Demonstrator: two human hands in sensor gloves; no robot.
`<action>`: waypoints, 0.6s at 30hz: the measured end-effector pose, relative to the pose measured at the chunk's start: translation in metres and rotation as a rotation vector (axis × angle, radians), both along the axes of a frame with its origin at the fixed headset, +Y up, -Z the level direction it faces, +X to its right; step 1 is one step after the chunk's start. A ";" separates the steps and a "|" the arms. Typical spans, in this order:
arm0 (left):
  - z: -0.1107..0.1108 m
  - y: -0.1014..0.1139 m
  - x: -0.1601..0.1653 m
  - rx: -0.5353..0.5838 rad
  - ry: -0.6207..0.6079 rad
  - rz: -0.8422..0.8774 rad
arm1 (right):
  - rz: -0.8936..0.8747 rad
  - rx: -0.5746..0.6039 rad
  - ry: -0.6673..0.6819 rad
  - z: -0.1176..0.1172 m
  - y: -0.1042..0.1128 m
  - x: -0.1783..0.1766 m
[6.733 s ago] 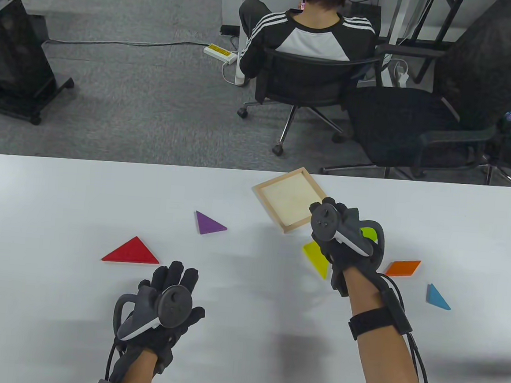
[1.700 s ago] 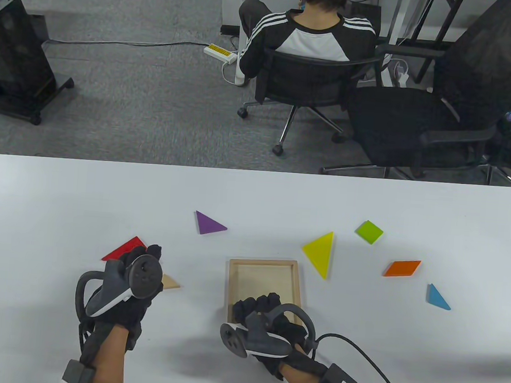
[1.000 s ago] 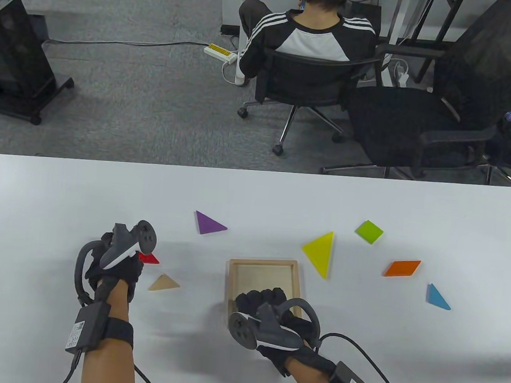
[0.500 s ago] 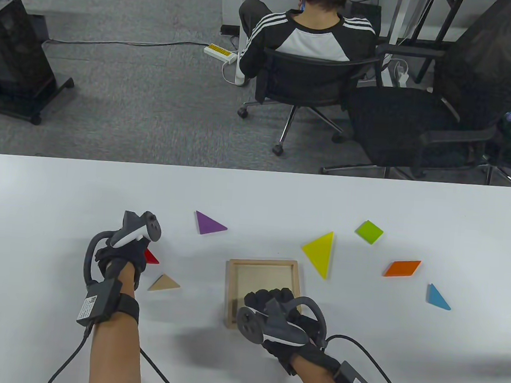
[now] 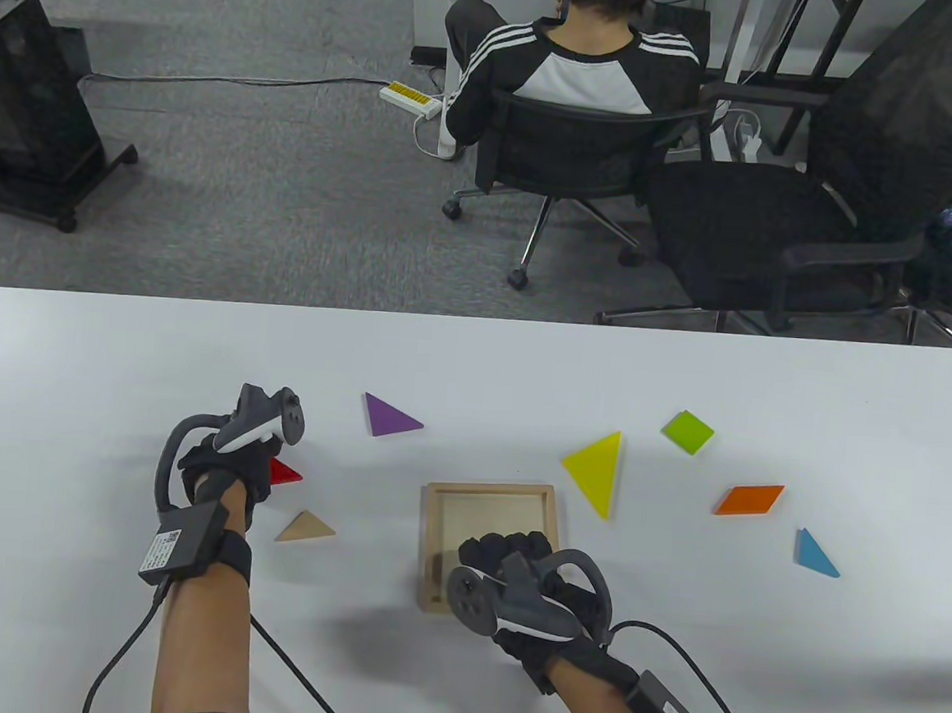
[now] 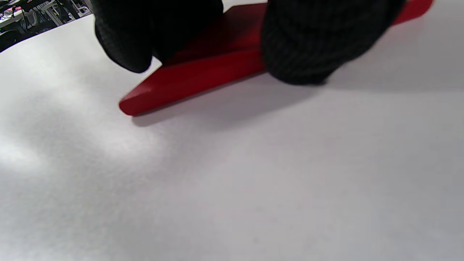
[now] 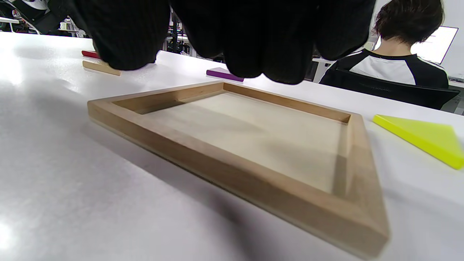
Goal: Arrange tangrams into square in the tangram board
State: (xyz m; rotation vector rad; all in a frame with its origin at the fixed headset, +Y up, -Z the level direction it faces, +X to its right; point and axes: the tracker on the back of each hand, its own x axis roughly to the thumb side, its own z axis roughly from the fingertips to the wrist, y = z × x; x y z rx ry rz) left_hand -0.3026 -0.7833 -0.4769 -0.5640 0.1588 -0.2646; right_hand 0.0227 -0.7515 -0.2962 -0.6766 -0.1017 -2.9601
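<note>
The wooden tangram board [image 5: 490, 487] lies flat near the table's front, nothing inside it. My right hand [image 5: 508, 551] hovers over its near right corner; in the right wrist view its fingers [image 7: 268, 43] hang loosely above the board [image 7: 232, 165] without touching. My left hand [image 5: 224, 468] grips the red triangle [image 5: 287, 473], mostly hidden beneath it. In the left wrist view the fingers [image 6: 311, 43] pinch the red triangle [image 6: 203, 78], one corner raised above its shadow.
Loose pieces lie around: beige triangle [image 5: 306, 527], purple triangle [image 5: 389, 417], yellow triangle [image 5: 597, 469], green square [image 5: 688, 431], orange parallelogram [image 5: 750, 499], blue triangle [image 5: 814, 554]. Beyond the table's far edge a person sits on an office chair [image 5: 575, 142].
The right hand dragged the board from the far middle to the front, then slid back a little. The left hand closed on the red triangle and shifted it slightly right and away.
</note>
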 end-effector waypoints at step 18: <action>0.041 0.069 0.040 0.300 -0.347 0.179 | -0.051 0.035 -0.057 0.002 0.029 0.022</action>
